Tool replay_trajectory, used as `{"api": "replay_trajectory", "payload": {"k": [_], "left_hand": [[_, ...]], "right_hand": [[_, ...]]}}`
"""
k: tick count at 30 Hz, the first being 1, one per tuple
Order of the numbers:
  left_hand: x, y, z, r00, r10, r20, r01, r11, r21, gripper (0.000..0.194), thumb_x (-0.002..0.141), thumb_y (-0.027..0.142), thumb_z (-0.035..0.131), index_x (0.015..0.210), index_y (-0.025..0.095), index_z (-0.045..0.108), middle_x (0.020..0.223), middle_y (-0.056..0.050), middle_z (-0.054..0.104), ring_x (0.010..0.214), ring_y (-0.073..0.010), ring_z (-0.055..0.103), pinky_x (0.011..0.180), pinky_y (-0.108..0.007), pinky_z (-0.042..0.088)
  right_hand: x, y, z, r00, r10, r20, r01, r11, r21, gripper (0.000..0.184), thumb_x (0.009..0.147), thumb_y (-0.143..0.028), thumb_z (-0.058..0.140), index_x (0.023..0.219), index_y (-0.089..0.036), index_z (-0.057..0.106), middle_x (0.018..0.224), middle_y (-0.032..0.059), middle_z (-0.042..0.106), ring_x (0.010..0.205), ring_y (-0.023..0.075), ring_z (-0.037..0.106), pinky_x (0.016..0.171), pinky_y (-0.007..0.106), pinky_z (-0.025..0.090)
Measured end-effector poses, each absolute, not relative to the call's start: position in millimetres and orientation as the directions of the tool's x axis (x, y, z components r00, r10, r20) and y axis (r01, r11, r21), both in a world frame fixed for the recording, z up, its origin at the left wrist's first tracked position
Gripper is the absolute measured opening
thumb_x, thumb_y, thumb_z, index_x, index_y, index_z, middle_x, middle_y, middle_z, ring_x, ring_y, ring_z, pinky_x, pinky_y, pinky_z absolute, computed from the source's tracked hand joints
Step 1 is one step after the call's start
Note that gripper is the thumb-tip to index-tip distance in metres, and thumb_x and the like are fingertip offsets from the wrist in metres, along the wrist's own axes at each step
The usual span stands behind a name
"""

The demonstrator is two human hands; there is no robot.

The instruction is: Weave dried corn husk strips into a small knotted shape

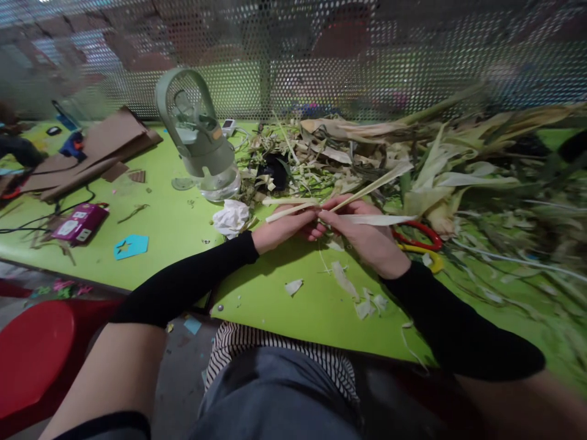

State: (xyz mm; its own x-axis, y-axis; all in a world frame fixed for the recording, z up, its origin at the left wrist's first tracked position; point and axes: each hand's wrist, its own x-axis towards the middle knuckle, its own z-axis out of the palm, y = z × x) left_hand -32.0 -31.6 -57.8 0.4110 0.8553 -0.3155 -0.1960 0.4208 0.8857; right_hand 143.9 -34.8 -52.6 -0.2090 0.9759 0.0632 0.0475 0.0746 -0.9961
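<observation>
Head | left hand (293, 225), right hand (364, 238): pinched closed on husk strips (383, 219) | long axes crosswise, fanning left/right

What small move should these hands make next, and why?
Probably pull the pale strips snug where they converge: the left hand and right hand meet there, holding them, while the strips fan out loosely to both sides.

Two snug, plain black sleeves (192, 275) covered the forearms; a slate-grey garment (279, 391) met fabric (229, 351) striped narrowly in black and white.
</observation>
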Motion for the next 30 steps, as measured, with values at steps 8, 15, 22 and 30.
{"api": "replay_trajectory", "payload": {"k": [8, 15, 22, 30], "left_hand": [[-30, -35, -51, 0.436, 0.859, -0.269, -0.166, 0.371, 0.914, 0.020, 0.107, 0.014, 0.054, 0.089, 0.013, 0.062, 0.070, -0.001, 0.070, 0.060, -0.0066, 0.066, 0.067, -0.022, 0.055], [-27, -41, -39, 0.394, 0.871, -0.295, -0.058, 0.344, 0.937, 0.026, 0.108, 0.011, 0.049, 0.083, 0.014, 0.054, 0.067, 0.002, 0.067, 0.056, -0.0044, 0.065, 0.064, -0.021, 0.054], [-28, -41, -40, 0.407, 0.863, -0.298, -0.047, 0.345, 0.937, 0.021, 0.108, 0.016, 0.053, 0.087, 0.014, 0.056, 0.070, 0.000, 0.069, 0.059, -0.0063, 0.065, 0.070, -0.025, 0.057], [-24, -40, -50, 0.427, 0.877, -0.219, -0.104, 0.289, 0.952, 0.008, 0.105, 0.013, 0.054, 0.098, 0.015, 0.057, 0.072, 0.003, 0.067, 0.063, -0.0063, 0.066, 0.073, -0.023, 0.057]], "right_hand": [[143, -42, -51, -0.246, 0.942, 0.228, 0.156, 0.270, -0.950, 0.029, 0.081, -0.047, 0.089, 0.098, -0.025, 0.079, 0.078, -0.0001, 0.071, 0.062, 0.0147, 0.067, 0.062, 0.033, 0.062], [145, -40, -51, -0.222, 0.955, 0.196, 0.160, 0.234, -0.959, 0.035, 0.077, -0.047, 0.092, 0.098, -0.024, 0.076, 0.082, -0.0008, 0.068, 0.060, 0.0124, 0.061, 0.058, 0.030, 0.058], [144, -39, -50, -0.152, 0.962, 0.228, 0.198, 0.255, -0.946, 0.030, 0.080, -0.047, 0.089, 0.101, -0.031, 0.075, 0.085, 0.0006, 0.069, 0.070, 0.0177, 0.062, 0.065, 0.035, 0.058], [148, -35, -52, -0.169, 0.944, 0.282, 0.341, 0.325, -0.882, 0.037, 0.083, -0.057, 0.083, 0.093, -0.022, 0.077, 0.084, 0.0035, 0.071, 0.066, 0.0154, 0.059, 0.061, 0.031, 0.051]]}}
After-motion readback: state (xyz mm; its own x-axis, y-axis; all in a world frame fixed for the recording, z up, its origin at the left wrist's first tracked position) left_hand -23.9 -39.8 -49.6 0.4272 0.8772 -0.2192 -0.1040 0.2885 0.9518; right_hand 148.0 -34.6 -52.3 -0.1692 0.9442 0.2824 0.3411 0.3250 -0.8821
